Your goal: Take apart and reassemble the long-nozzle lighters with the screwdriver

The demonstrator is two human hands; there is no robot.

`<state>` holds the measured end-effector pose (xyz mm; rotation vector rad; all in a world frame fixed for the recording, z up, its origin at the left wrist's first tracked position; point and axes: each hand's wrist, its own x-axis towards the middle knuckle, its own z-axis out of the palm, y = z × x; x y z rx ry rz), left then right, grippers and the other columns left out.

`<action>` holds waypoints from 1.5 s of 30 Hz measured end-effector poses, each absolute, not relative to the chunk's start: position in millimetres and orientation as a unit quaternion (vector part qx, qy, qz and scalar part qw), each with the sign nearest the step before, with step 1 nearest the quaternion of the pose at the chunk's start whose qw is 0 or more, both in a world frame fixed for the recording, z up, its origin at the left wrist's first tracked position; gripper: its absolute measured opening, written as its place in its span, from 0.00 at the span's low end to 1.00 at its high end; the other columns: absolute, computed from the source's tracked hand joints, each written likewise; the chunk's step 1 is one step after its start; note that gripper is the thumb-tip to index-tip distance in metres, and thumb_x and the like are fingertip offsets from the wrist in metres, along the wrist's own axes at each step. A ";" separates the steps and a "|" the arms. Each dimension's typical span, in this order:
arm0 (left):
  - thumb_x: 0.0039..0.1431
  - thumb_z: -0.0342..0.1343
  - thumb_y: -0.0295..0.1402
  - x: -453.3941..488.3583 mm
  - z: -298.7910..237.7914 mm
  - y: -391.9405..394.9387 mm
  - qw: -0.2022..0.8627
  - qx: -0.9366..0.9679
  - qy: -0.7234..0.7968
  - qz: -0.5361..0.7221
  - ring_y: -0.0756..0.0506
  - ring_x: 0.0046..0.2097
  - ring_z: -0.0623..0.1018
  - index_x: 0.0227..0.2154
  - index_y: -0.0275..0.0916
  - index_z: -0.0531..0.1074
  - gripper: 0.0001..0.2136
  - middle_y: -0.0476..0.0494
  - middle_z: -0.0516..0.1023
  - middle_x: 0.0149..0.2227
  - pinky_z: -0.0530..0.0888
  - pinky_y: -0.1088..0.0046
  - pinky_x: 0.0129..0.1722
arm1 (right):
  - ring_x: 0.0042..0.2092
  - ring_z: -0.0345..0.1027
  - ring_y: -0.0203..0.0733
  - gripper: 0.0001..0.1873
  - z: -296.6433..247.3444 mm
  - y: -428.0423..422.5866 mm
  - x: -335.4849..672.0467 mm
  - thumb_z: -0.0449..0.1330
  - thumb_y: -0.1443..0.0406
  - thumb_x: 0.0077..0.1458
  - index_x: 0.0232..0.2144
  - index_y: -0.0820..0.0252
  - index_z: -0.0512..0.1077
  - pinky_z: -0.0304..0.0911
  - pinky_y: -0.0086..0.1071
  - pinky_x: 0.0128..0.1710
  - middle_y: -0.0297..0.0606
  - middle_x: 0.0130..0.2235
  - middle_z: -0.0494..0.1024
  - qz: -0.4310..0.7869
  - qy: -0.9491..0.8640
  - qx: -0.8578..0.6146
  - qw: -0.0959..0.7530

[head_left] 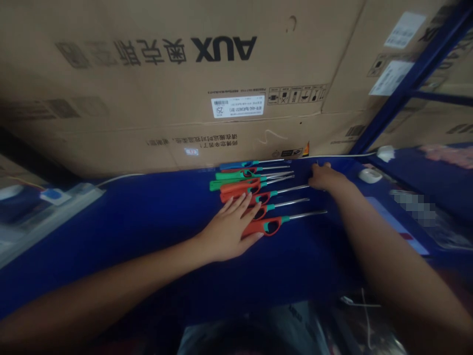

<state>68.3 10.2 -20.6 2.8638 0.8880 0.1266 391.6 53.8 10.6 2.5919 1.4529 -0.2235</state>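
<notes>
Several long-nosed gas lighters lie side by side on the blue surface, their metal tubes pointing right. A blue lighter point(236, 165) is at the back, with green lighters point(231, 175) in front of it and red ones towards me. My left hand point(231, 229) lies palm down with its fingers spread over the handles of the nearest red lighters, including the front red lighter point(260, 227). Just right of the metal tips, my right hand point(323, 177) is closed, its fingers bent down near the surface. Whatever is in those fingers, if anything, is hidden.
Large cardboard boxes point(166, 103) stand upright behind the blue surface point(158, 212). A power strip point(74, 202) with a plug lies at left. To the right are a white rounded object point(370, 175), a blue shelf post point(410, 84) and plastic-wrapped items point(436, 222).
</notes>
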 end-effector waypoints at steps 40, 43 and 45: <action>0.57 0.60 0.40 41.4 -7.7 159.1 0.347 0.763 0.489 0.243 0.42 0.35 0.81 0.36 0.38 0.80 0.11 0.42 0.81 0.33 0.79 0.64 0.39 | 0.55 0.69 0.62 0.27 6.8 56.0 395.7 0.56 0.61 0.58 0.59 0.64 0.63 0.67 0.47 0.50 0.61 0.59 0.62 -0.065 0.491 0.866 0.073; 0.55 0.62 0.39 45.4 -3.1 166.2 0.439 0.711 0.506 0.216 0.43 0.31 0.82 0.35 0.38 0.78 0.10 0.43 0.81 0.30 0.80 0.64 0.35 | 0.55 0.69 0.61 0.28 6.5 56.6 395.9 0.55 0.61 0.58 0.60 0.63 0.62 0.67 0.46 0.50 0.60 0.59 0.61 -0.069 0.489 0.866 0.077; 0.52 0.65 0.37 45.5 3.1 168.0 0.492 0.683 0.505 0.192 0.43 0.32 0.82 0.33 0.38 0.78 0.09 0.42 0.82 0.31 0.81 0.64 0.35 | 0.56 0.69 0.62 0.28 6.6 56.6 395.5 0.54 0.61 0.59 0.60 0.64 0.61 0.67 0.46 0.50 0.60 0.60 0.60 -0.072 0.487 0.867 0.079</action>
